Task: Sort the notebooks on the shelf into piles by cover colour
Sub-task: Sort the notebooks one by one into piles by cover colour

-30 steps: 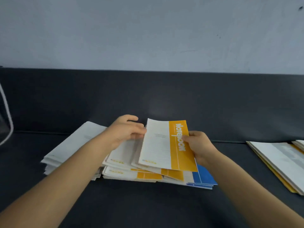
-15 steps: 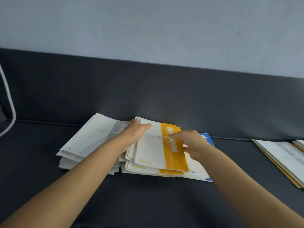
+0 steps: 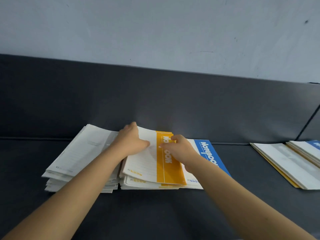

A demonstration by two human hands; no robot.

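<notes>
- Two hands down on one yellow notebook (image 3: pixel 170 170), topmost of the yellow pile (image 3: pixel 138 181) directly beneath them.
- Laid palm-down on its white half: the left hand (image 3: pixel 133 142), fingers straight and reaching toward the far edge, likely to press the cover flat and square it with the rest.
- Set on the orange band: the right hand (image 3: pixel 181 149), fingers bent, tips on the cover. Cannot tell whether pinching it or only nudging it into line.
- Under the right wrist and poking out to its right: a blue notebook (image 3: pixel 209 153), low in the same heap, so probably yet to be pulled out to its own colour.
- Just left of the left forearm: a grey-white pile (image 3: pixel 83 153), touching the yellow one, kept close for short reaches.
- Well off to the right of the right hand: further stacks (image 3: pixel 284 163) on the dark shelf (image 3: pixel 155 213).
</notes>
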